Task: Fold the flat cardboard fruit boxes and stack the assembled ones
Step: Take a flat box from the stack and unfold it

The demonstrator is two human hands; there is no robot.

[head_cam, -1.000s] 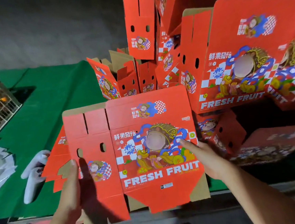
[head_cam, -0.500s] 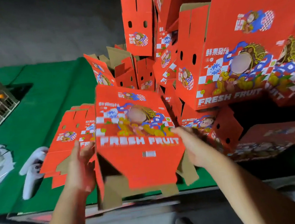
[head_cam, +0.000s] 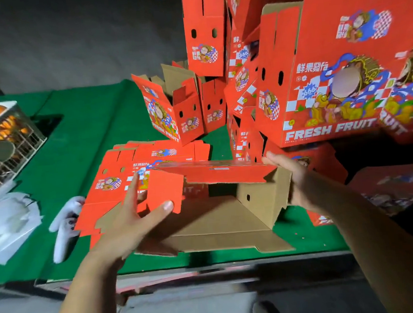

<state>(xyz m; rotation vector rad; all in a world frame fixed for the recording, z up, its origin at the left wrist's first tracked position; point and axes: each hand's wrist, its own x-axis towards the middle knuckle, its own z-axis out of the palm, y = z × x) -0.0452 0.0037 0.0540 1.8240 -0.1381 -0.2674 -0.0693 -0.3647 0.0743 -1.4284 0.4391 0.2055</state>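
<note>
Green table cloth (head_cam: 92, 121) lies under a half-opened box (head_cam: 220, 212) — left hand (head_cam: 131, 220) and right hand (head_cam: 292, 181) press its sides, fingers spread straight — beside assembled boxes (head_cam: 318, 71).

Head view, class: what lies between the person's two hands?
The half-opened box, brown inside showing, spans from the left hand to the right hand, seen in the head view.
</note>
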